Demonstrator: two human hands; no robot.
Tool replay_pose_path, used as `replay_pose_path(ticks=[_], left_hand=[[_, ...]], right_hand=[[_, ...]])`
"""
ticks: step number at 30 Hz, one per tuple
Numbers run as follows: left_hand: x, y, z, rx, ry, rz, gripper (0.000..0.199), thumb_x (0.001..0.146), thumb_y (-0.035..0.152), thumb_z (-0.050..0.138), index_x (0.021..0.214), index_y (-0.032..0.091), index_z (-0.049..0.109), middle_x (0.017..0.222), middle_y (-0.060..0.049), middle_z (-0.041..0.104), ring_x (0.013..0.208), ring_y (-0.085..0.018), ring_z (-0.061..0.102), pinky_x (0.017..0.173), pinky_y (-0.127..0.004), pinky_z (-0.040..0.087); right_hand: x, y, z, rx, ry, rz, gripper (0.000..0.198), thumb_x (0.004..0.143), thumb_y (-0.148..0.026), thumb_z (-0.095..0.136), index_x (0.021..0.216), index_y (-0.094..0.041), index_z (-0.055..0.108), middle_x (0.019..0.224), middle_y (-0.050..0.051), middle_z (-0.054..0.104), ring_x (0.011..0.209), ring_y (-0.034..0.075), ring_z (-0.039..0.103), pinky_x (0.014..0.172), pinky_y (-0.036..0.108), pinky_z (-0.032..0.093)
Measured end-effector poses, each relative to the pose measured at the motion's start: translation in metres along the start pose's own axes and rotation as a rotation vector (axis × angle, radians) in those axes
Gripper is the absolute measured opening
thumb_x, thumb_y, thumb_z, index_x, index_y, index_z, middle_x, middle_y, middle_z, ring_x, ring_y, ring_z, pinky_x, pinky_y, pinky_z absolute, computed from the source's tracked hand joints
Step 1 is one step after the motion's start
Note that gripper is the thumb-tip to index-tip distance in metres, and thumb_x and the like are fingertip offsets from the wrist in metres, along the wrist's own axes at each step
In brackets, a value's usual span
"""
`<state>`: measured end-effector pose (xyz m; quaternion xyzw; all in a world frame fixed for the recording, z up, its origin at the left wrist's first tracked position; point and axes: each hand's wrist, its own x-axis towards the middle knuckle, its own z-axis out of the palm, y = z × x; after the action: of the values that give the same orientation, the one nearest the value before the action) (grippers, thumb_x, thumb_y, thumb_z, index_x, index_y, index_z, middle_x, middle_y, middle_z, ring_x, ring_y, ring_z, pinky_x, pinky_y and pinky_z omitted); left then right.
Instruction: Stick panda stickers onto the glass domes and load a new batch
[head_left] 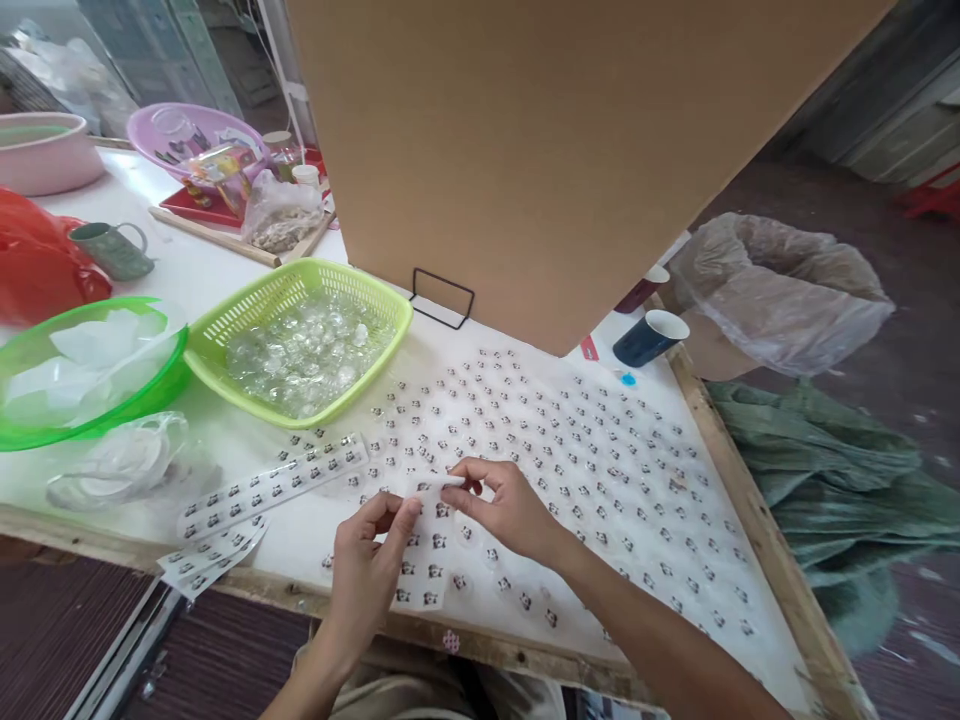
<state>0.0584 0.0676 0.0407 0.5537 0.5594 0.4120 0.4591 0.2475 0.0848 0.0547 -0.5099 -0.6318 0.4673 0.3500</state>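
Observation:
A white sticker sheet printed with small black panda figures lies between my hands near the table's front edge. My left hand pinches its left edge between thumb and fingers. At the sheet's curled top end, my right hand is closed on it with thumb and fingertips. Around and beyond the hands, many clear round pieces bearing the same panda figure are spread over the white table. A longer panda sticker strip rests to the left, and more sticker strips hang over the front edge.
A lime-green basket holds clear glassy pieces. Left of it are a green bowl with white paper and a green mug. A large cardboard panel stands behind. A dark blue cup lies near the wooden edge.

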Motion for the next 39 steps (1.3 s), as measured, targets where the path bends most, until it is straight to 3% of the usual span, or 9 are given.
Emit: replay_pose_path(ticks=[5, 11, 16, 19, 25, 29, 33, 37, 39], left_hand=[[-0.001, 0.001, 0.005, -0.06, -0.024, -0.058, 0.029, 0.087, 0.042, 0.063, 0.097, 0.015, 0.066, 0.06, 0.003, 0.055, 0.056, -0.012, 0.047, 0.051, -0.02, 0.038], [-0.002, 0.002, 0.006, -0.062, -0.006, 0.008, 0.023, 0.09, 0.037, 0.06, 0.08, 0.017, 0.063, 0.065, 0.002, 0.055, 0.061, -0.012, 0.049, 0.056, -0.019, 0.041], [-0.003, 0.002, 0.006, -0.076, -0.032, 0.017, 0.025, 0.091, 0.037, 0.06, 0.106, 0.018, 0.063, 0.071, 0.001, 0.059, 0.066, -0.013, 0.054, 0.057, -0.019, 0.043], [-0.005, 0.002, 0.006, -0.063, -0.014, 0.034, 0.022, 0.092, 0.038, 0.059, 0.088, 0.017, 0.063, 0.066, 0.002, 0.054, 0.061, -0.011, 0.049, 0.054, -0.019, 0.038], [-0.003, -0.002, 0.004, -0.069, 0.051, -0.019, 0.034, 0.09, 0.045, 0.06, 0.071, 0.017, 0.056, 0.058, 0.004, 0.047, 0.054, -0.01, 0.04, 0.05, -0.02, 0.032], [-0.002, -0.006, 0.004, -0.071, 0.059, -0.052, 0.037, 0.088, 0.048, 0.061, 0.067, 0.018, 0.054, 0.056, 0.004, 0.045, 0.052, -0.01, 0.038, 0.049, -0.02, 0.031], [-0.002, -0.006, 0.005, -0.047, 0.057, -0.04, 0.038, 0.088, 0.047, 0.062, 0.065, 0.018, 0.052, 0.055, 0.005, 0.044, 0.052, -0.01, 0.037, 0.049, -0.021, 0.03], [-0.003, -0.005, 0.007, 0.005, 0.028, 0.012, 0.04, 0.088, 0.045, 0.062, 0.061, 0.018, 0.051, 0.054, 0.005, 0.041, 0.053, -0.01, 0.036, 0.051, -0.021, 0.03], [-0.003, -0.006, 0.007, 0.021, 0.009, 0.011, 0.039, 0.088, 0.044, 0.062, 0.062, 0.018, 0.052, 0.055, 0.005, 0.042, 0.053, -0.01, 0.036, 0.051, -0.021, 0.03]], right_hand=[[0.0, 0.011, 0.0, -0.023, -0.018, 0.0, 0.031, 0.092, -0.042, 0.058, 0.07, -0.02, 0.063, 0.064, 0.0, 0.063, 0.063, 0.014, 0.058, 0.06, 0.026, 0.041], [-0.006, 0.01, 0.005, -0.051, 0.144, -0.138, 0.013, 0.091, -0.035, 0.062, 0.09, -0.024, 0.067, 0.078, 0.001, 0.065, 0.068, 0.015, 0.057, 0.062, 0.028, 0.044], [-0.008, 0.007, 0.006, -0.193, 0.202, -0.368, 0.012, 0.094, -0.028, 0.058, 0.089, -0.025, 0.068, 0.076, 0.002, 0.065, 0.074, 0.018, 0.058, 0.069, 0.034, 0.045], [-0.008, 0.007, 0.007, -0.251, 0.207, -0.434, 0.013, 0.095, -0.026, 0.057, 0.088, -0.025, 0.069, 0.076, 0.003, 0.066, 0.074, 0.019, 0.059, 0.072, 0.038, 0.045], [-0.006, 0.008, 0.012, -0.243, 0.25, -0.413, 0.01, 0.093, -0.025, 0.059, 0.098, -0.028, 0.066, 0.082, 0.003, 0.066, 0.079, 0.02, 0.06, 0.073, 0.039, 0.047], [-0.007, 0.003, 0.012, -0.206, 0.274, -0.439, 0.009, 0.09, -0.021, 0.061, 0.09, -0.028, 0.065, 0.078, 0.002, 0.065, 0.077, 0.02, 0.059, 0.071, 0.039, 0.047], [-0.003, -0.002, 0.013, -0.054, 0.363, -0.315, 0.006, 0.09, -0.023, 0.06, 0.094, -0.028, 0.062, 0.082, 0.002, 0.063, 0.077, 0.019, 0.056, 0.071, 0.037, 0.045], [0.003, -0.006, 0.021, 0.133, 0.237, -0.179, 0.039, 0.084, -0.025, 0.067, 0.118, -0.03, 0.049, 0.091, 0.0, 0.066, 0.084, 0.018, 0.059, 0.083, 0.038, 0.045], [0.003, -0.009, 0.025, 0.218, 0.214, -0.158, 0.038, 0.085, -0.024, 0.066, 0.116, -0.029, 0.046, 0.085, -0.002, 0.064, 0.082, 0.017, 0.06, 0.084, 0.038, 0.045]])
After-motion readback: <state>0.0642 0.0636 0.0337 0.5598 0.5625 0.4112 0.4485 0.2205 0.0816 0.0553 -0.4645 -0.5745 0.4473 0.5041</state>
